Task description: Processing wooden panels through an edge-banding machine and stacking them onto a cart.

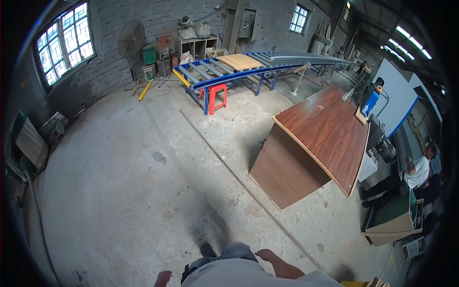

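At the bottom edge, left of my body, hangs my left hand (164, 278). It is small and partly cut off, and its fingers do not show well enough to read. My right hand (266, 255) hangs beside my right hip, with the bare forearm running off to the lower right. Its fingers are mostly turned from view, and no held object can be made out in either hand. Both hands are over the concrete floor, apart from any furniture. Closest to the right hand is the large desk-like table (325, 129) with a reddish-brown wood-grain top, ahead and to the right.
A blue roller conveyor (201, 79) carries a wooden board (239, 61), with a red stool (218, 98) beneath it. Pedestal fan (131, 39) and buckets stand by the wall. Along the floor runs a dark narrow strip (229, 165). At right, a person (420, 171) sits near a green-lined box (392, 215).
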Demonstrator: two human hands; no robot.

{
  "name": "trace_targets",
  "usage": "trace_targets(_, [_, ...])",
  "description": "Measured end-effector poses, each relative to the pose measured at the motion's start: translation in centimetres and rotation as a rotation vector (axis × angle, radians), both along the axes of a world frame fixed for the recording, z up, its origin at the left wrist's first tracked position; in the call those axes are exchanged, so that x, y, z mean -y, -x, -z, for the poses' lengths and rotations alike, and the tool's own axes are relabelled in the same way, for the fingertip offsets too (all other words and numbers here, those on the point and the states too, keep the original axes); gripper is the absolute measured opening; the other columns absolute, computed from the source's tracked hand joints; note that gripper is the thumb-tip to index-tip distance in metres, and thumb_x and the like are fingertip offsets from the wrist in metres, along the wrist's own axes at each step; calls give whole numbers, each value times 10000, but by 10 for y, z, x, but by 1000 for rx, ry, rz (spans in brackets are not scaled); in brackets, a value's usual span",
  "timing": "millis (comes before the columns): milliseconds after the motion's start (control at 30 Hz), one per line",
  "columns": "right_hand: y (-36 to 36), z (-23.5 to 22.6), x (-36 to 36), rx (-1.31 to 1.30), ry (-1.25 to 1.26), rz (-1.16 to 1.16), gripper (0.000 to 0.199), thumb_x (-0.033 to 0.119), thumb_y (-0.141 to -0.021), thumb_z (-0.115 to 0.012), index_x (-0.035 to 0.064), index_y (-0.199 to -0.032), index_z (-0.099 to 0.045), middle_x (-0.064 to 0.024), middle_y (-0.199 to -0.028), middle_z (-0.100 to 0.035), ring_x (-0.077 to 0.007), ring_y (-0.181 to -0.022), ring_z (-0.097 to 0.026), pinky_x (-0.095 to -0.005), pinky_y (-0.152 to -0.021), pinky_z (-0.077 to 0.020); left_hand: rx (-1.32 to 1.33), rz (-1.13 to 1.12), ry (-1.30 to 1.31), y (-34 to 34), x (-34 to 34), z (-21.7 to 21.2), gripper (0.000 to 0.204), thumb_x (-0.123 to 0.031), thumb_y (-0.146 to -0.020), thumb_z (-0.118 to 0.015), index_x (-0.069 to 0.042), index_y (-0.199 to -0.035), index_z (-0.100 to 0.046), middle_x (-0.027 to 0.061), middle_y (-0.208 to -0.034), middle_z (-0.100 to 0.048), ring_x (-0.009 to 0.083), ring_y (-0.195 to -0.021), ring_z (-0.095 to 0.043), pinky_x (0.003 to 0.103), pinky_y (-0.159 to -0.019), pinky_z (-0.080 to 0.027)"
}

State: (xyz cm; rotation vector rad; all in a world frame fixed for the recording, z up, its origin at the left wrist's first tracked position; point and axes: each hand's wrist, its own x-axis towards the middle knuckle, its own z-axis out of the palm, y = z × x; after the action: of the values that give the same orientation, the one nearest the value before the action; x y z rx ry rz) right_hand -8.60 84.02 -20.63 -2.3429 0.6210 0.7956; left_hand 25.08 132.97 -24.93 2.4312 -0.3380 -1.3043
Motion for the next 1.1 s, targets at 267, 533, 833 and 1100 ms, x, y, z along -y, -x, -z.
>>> trace_targets(267, [-38, 73, 58, 232, -194, 822, 332, 376, -871, -614, 65, -955, -694, -31, -788, -664, -136, -565, -559, -321, -515, -476, 109, -297, 678, -285, 373, -135, 382, -180, -902, -566, 56, -1202, -559, 128, -974, -664, 181, -814, -664, 274, -784, -479])
trace_targets(533, [-219, 47, 211, -179, -376, 1017, 364, 403, -879, -599, 54, -884, -702, -72, -720, -663, -201, -558, -601, -354, -555, -501, -3, 266, 232, -351, 542, -106, 456, -299, -873, -596, -30, -1240, -573, 134, -890, -694, 175, -766, -672, 296, -769, -491])
trace_targets(833, [-500, -115, 525, 480, -128, 1047, 431, 378, -897, -593, 37, -1157, -636, -146, -1115, -661, -248, -1057, -611, -323, -939, -441, -99, -503, 210, -448, 546, -73, 362, -143, -833, -618, -12, -1170, -628, 104, -832, -684, 154, -666, -657, 278, -542, -495])
trace_targets(1100, [-633, -139, 662, 715, -468, 1318, 381, 282, -903, -627, 7, -1167, -624, -54, -1047, -672, -129, -971, -589, -245, -873, -444, -512, 189, 525, -550, 599, 7, 526, -298, -908, -551, -21, -1346, -455, 175, -1287, -544, 291, -1177, -533, 435, -1007, -435])
